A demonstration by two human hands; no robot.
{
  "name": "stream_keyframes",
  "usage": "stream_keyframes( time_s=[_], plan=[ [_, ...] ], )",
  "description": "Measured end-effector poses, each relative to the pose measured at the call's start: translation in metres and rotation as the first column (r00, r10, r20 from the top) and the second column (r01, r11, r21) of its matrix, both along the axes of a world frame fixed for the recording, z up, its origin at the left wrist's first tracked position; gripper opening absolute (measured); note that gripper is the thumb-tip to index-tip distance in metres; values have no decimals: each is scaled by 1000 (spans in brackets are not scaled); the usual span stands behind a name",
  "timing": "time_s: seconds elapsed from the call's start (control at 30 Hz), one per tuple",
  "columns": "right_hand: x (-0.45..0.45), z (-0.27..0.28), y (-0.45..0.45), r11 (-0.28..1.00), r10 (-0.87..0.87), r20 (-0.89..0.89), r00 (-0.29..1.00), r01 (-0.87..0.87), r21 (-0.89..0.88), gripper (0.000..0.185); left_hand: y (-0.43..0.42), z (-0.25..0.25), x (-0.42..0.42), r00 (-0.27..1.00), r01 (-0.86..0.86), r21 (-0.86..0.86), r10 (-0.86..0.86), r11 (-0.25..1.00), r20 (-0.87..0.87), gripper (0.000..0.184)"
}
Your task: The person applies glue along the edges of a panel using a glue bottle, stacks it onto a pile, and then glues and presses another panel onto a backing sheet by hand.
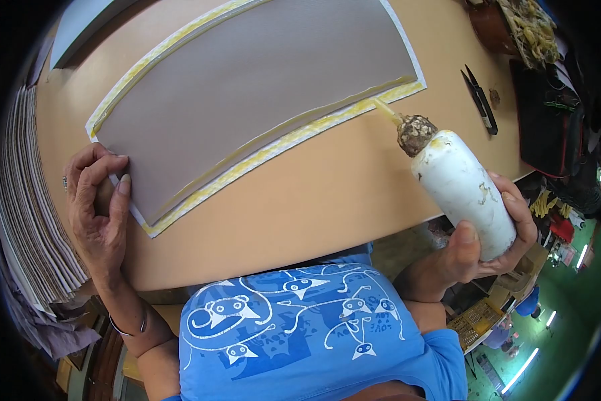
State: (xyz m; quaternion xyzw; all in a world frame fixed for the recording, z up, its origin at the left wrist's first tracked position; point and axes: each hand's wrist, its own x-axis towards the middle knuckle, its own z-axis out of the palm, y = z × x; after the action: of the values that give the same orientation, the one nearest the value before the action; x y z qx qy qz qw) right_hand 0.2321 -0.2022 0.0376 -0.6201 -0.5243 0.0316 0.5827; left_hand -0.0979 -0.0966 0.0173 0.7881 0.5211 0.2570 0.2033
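Note:
My right hand [491, 234] is wrapped round a white glue bottle [462, 190]. The bottle is tilted, its crusted brown neck and yellowish nozzle [387, 111] pointing up and left at the near edge of a curved panel. That curved grey-brown panel [267, 100] lies flat on the table, with a white border streaked with yellow glue along its edges. At the panel's left end, my left hand [100, 194] pinches the corner between thumb and fingers. Whether the nozzle tip touches the border I cannot tell.
Black thread snips [479, 100] lie on the tan table [334, 180] at the right. A brown pot [494, 27] crusted with yellowish glue stands at the far right, near a dark bag [548, 120]. A tall stack of sheets [36, 200] is at the left, a grey block [90, 30] behind it.

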Motion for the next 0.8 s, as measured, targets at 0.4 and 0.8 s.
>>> stream_keyframes(
  time_s=[0.4,0.8],
  plan=[
    [-3,1,-5,992,104,91,990,-97,-80,51,1,-1,-2,1000,9,-2,-9,1000,-6,22],
    [6,3,-4,999,-12,111,994,17,-41,49,0,1,-4,998,44,-18,-44,999,-42,23]
  ],
)
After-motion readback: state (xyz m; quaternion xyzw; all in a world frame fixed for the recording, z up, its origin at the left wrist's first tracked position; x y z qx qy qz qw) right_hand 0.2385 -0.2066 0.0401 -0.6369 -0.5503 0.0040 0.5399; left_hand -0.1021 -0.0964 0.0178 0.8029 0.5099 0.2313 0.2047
